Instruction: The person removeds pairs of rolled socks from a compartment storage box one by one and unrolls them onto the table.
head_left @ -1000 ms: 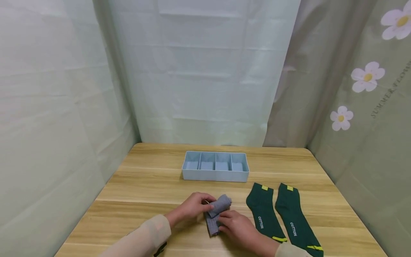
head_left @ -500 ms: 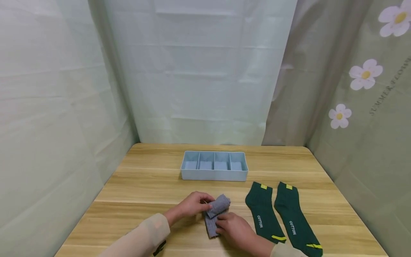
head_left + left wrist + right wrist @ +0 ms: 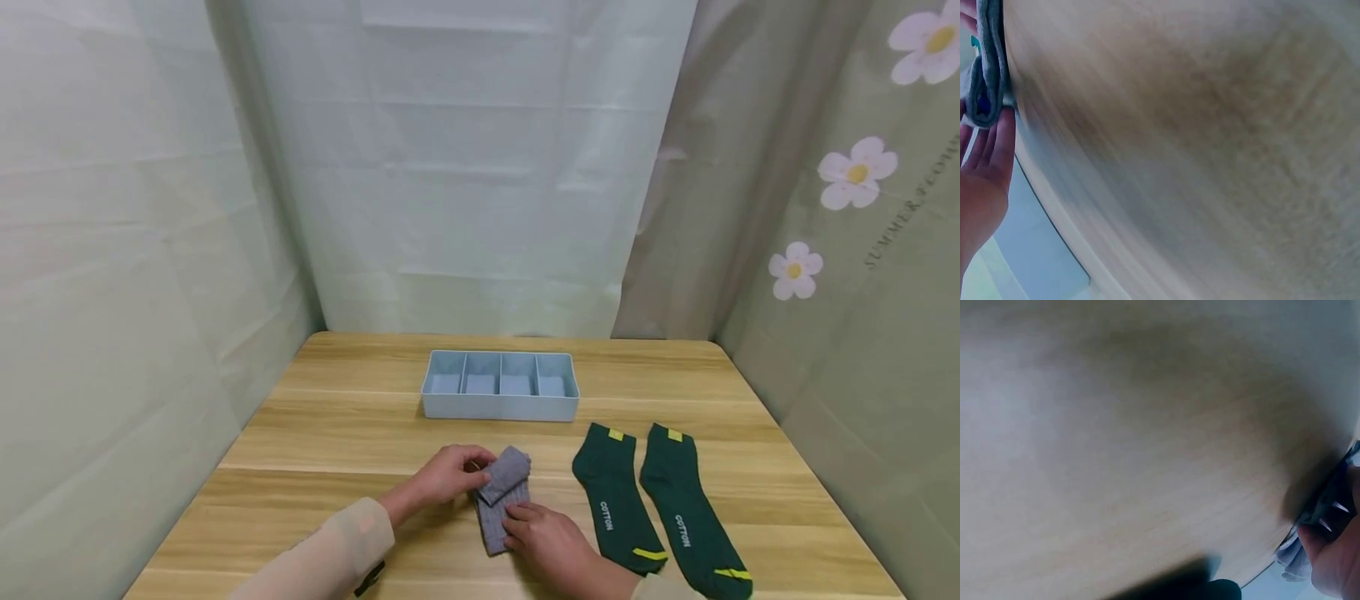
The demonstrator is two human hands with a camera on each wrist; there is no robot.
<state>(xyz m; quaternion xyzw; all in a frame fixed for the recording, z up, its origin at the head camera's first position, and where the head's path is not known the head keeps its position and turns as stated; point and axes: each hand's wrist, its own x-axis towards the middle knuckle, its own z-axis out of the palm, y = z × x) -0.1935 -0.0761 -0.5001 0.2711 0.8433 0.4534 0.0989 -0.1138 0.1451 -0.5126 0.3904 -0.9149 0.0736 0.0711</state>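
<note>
A ribbed grey sock (image 3: 492,521) lies on the table in front of the person, its far end folded back over itself. The left hand (image 3: 447,477) pinches that folded end between thumb and fingers. In the left wrist view the fold (image 3: 988,94) shows as a thick layered loop, with the left hand (image 3: 985,181) around it. On the near, flat part of the sock rest the fingertips of the right hand (image 3: 551,542), pressing it near its right edge. The right wrist view catches the right hand (image 3: 1338,556) only at its edge, over the sock (image 3: 1294,556).
Two dark green socks (image 3: 618,500) with yellow marks and COTTON lettering lie flat, side by side, to the right. Behind the hands stands a light blue tray (image 3: 500,407) divided into several compartments. Fabric curtains (image 3: 472,208) surround the wooden table (image 3: 300,467).
The folded end of the grey sock has shifted slightly left and away and looks flatter. More of the ribbed near part now shows. The right fingertips have slid slightly lower on it.
</note>
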